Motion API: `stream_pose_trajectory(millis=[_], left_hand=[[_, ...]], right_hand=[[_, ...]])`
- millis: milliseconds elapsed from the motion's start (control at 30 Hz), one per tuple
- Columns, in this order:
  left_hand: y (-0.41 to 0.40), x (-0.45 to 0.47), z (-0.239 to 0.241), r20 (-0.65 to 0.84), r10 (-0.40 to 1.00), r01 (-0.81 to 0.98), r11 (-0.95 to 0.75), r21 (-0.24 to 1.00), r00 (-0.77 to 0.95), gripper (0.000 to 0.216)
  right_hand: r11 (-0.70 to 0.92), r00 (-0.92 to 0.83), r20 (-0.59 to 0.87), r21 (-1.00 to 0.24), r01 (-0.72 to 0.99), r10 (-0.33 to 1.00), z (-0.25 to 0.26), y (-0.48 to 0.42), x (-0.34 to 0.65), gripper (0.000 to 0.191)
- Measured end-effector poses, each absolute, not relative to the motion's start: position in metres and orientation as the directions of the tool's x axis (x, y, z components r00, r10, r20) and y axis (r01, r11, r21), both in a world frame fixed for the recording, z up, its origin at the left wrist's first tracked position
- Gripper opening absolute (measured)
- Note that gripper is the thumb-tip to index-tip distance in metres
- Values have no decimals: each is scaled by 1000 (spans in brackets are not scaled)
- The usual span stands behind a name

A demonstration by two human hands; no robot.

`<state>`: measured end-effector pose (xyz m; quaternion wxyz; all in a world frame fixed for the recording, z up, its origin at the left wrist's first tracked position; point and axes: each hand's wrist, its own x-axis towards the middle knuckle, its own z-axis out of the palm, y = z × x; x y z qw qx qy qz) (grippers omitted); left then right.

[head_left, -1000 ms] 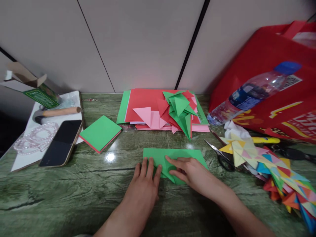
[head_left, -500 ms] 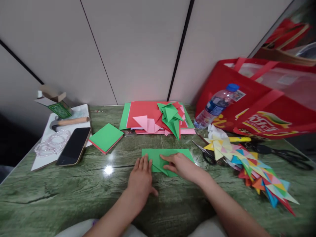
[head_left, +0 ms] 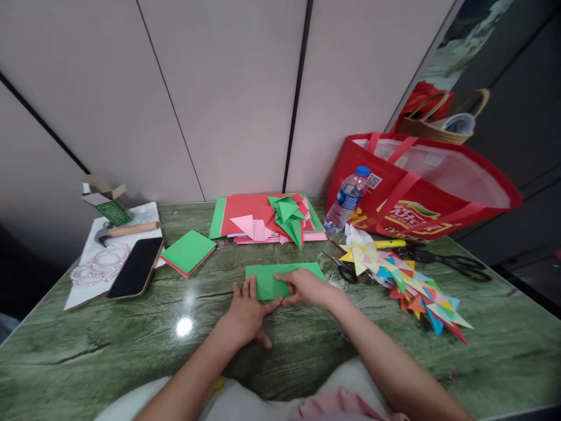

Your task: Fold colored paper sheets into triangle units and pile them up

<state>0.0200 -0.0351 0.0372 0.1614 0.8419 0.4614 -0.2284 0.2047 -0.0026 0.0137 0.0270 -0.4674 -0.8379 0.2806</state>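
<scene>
A folded green paper [head_left: 267,278] lies on the green marble table [head_left: 131,339] in front of me. My left hand [head_left: 246,313] rests flat with its fingers spread, the fingertips on the paper's left part. My right hand [head_left: 307,287] presses down on the paper's right part with the fingers together and stretched along the fold. Neither hand lifts the sheet off the table.
A stack of red, pink and green sheets with folded triangles [head_left: 267,219] sits behind. A small green pad [head_left: 188,251], phone [head_left: 137,266], beads [head_left: 99,264], hammer [head_left: 129,229] and small box [head_left: 105,202] lie left. Scissors [head_left: 339,266], colourful folded pieces [head_left: 407,283], bottle [head_left: 346,199] and red bag [head_left: 421,193] stand right.
The camera has pulled back and tilted up, showing more wall and the bag. Both hands stay on the green paper; the right hand has slid slightly left along it.
</scene>
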Motion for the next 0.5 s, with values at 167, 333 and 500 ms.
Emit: stream_pose_trajectory(millis=[167, 333, 500], left_hand=[[-37, 19, 38, -548, 694, 849, -525, 57, 466, 96], [-37, 17, 41, -554, 680, 843, -532, 77, 480, 89], [-33, 7, 45, -556, 630, 810, -566, 150, 543, 80]], right_hand=[[385, -517, -248, -430, 817, 820, 22, -9, 197, 83], [356, -530, -276, -491, 795, 802, 20, -5, 199, 87], [367, -526, -226, -498, 786, 820, 15, -3, 201, 53]])
